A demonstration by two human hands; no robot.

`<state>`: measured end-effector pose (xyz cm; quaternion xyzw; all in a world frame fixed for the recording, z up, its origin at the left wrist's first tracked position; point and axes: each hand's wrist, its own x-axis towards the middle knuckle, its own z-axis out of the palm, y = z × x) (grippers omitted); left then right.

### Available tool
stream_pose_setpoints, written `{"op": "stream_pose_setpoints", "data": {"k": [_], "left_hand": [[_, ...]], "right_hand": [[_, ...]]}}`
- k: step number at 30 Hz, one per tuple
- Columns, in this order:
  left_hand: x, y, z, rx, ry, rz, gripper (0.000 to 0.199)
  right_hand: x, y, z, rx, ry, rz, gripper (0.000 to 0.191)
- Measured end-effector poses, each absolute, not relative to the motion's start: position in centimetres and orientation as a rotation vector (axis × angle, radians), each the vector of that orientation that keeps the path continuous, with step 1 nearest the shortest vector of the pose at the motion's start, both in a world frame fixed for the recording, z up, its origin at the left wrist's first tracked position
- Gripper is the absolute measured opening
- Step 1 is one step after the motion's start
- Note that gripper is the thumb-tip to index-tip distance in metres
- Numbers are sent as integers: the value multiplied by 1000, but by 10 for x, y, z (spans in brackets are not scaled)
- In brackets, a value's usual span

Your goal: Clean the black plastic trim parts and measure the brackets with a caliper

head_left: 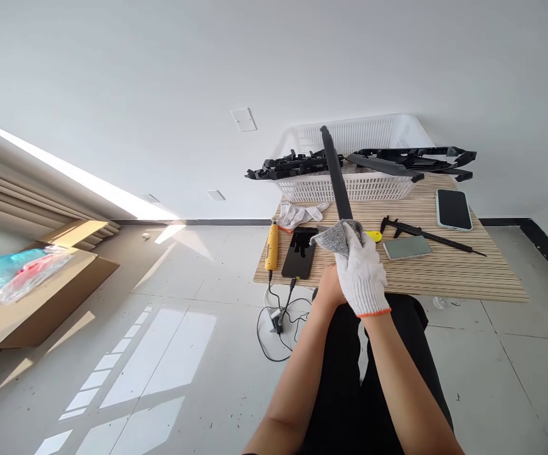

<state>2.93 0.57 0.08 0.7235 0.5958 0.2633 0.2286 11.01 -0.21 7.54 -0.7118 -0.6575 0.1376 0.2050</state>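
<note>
Evidently, the long black strip [336, 177] slants up on the near side of the white basket [397, 188], seen across it. The gloved right hand [361, 268] grasps a grey cloth [333, 239] against the strip; the bare left hand [329, 285] is mostly hidden, its grip impossible to tell. Light, even pressure, with the strip steadied, seems best.

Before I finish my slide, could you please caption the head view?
Gloved right hand holds a gray cloth against a long black strip, with a white basket behind.
</note>
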Motion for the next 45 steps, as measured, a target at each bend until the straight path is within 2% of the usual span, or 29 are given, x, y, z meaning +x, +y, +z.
{"op": "stream_pose_setpoints", "data": {"k": [4,10,19,23,29,45], "left_hand": [[31,7,1,2148,1605,545,7],[33,6,5,2310,1635,412,24],[36,5,7,2343,1674,336,20],[35,3,7,2328,1692,332,15],[34,1,10,2222,1693,455,34],[28,-4,7,2002,1633,696,43]], "right_hand": [[120,-7,66,-1882,-1728,440,57],[130,-10,38,-1711,-1584,399,58],[140,-14,-5,-1564,-1439,311,52],[141,-13,-5,-1591,-1397,369,47],[148,-12,7,-1793,-1388,495,58],[154,-6,20,-1865,-1424,581,64]]}}
